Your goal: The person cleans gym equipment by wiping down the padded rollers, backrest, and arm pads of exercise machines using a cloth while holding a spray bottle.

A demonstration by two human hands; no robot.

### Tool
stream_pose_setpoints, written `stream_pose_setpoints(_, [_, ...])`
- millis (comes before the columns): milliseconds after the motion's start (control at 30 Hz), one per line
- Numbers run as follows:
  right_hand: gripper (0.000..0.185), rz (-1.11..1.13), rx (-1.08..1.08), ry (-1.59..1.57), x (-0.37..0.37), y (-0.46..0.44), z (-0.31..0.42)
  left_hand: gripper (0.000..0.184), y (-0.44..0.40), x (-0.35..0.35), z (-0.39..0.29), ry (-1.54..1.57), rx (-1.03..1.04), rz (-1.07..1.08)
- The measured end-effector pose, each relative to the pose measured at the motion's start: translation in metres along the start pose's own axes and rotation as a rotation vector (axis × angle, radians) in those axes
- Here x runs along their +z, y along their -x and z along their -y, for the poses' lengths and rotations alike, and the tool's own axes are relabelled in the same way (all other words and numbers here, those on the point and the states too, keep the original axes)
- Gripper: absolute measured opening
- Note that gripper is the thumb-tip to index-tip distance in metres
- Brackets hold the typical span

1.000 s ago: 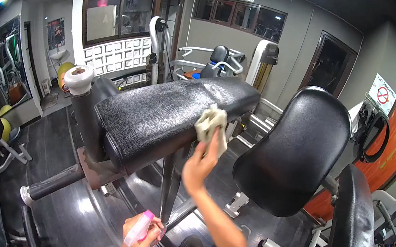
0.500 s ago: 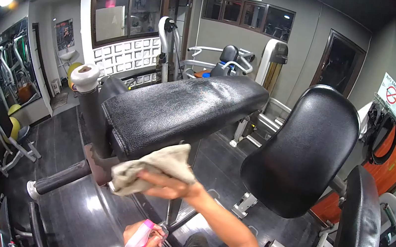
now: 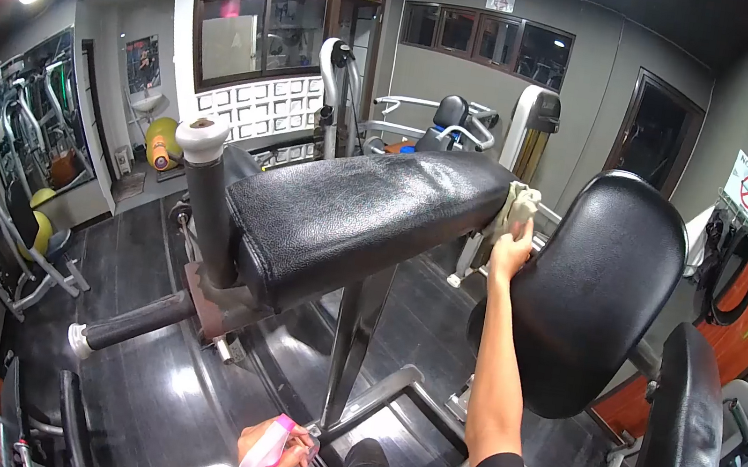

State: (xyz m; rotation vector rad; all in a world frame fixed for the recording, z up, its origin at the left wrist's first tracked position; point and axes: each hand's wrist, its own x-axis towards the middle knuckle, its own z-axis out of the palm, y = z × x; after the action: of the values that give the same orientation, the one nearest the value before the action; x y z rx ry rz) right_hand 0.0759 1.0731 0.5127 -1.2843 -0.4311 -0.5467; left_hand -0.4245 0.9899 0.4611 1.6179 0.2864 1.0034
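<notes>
At the far right end of the long black padded bench [image 3: 367,214], my right hand [image 3: 510,252] grips a pale cloth [image 3: 519,205] and presses it against the pad's edge. The arm reaches forward, passing in front of the black seat pad [image 3: 608,283]. Low in the view, near my lap, my left hand [image 3: 274,457] is closed around a spray bottle [image 3: 268,446] with a pink top. The bottle is tilted and partly covered by the fingers.
A white-capped post [image 3: 201,141] rises at the bench's left end, with a padded roller [image 3: 136,319] below. Another black pad [image 3: 686,445] stands close on the right. Metal frame bars [image 3: 411,385] cross the floor. Gym machines and mirrors line the left.
My right hand has swept with the cloth from the bench's near left side to its far right end. My left hand still holds the bottle low. The view has shifted slightly.
</notes>
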Motion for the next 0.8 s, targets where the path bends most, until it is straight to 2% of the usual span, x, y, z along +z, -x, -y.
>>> stream_pose_setpoints(133, [0.038, 0.067, 0.085, 0.101, 0.003, 0.022, 0.069, 0.021, -0.001, -0.002, 0.007, -0.004, 0.005, -0.002])
stream_pose_setpoints(167, [0.036, 0.043, -0.059, 0.054, 0.004, 0.036, 0.077, 0.021, -0.001, -0.001, 0.008, -0.001, 0.013, 0.0])
stream_pose_setpoints(233, [0.034, 0.136, -0.203, -0.045, -0.004, 0.08, 0.136, 0.021, -0.002, 0.002, 0.009, 0.057, -0.049, -0.027])
stream_pose_setpoints(267, [0.036, 0.25, -0.361, -0.1, -0.008, 0.099, 0.156, 0.021, -0.005, 0.004, 0.009, 0.059, -0.047, -0.022])
stream_pose_setpoints(300, [0.04, 0.353, -0.369, -0.038, -0.011, 0.123, 0.168, 0.021, -0.007, 0.005, 0.008, 0.057, -0.053, -0.011])
stream_pose_setpoints(333, [0.044, 0.41, -0.543, -0.062, -0.02, 0.141, 0.194, 0.021, -0.008, 0.005, 0.008, 0.055, -0.058, 0.002])
stream_pose_setpoints(400, [0.039, 0.607, -0.723, -0.313, -0.031, 0.172, 0.215, 0.021, -0.01, 0.002, 0.015, -0.034, -0.008, 0.038])
stream_pose_setpoints(467, [0.028, 0.785, -0.94, -0.327, -0.044, 0.19, 0.236, 0.021, -0.012, 0.002, 0.016, -0.126, 0.041, 0.07])
stream_pose_setpoints(533, [0.022, 0.677, -1.092, -0.229, -0.042, 0.192, 0.242, 0.021, -0.014, 0.004, 0.012, -0.096, 0.049, 0.045])
stream_pose_setpoints(600, [0.021, 0.608, -1.158, -0.228, -0.035, 0.173, 0.231, 0.021, -0.012, 0.005, 0.013, -0.065, 0.055, 0.023])
stream_pose_setpoints(667, [0.023, 0.593, -1.117, -0.255, -0.028, 0.142, 0.219, 0.021, -0.007, 0.005, 0.015, -0.028, 0.069, -0.013])
stream_pose_setpoints(800, [0.037, 0.392, -0.822, 0.027, -0.011, 0.068, 0.192, 0.021, 0.0, 0.009, 0.013, 0.029, -0.008, -0.084])
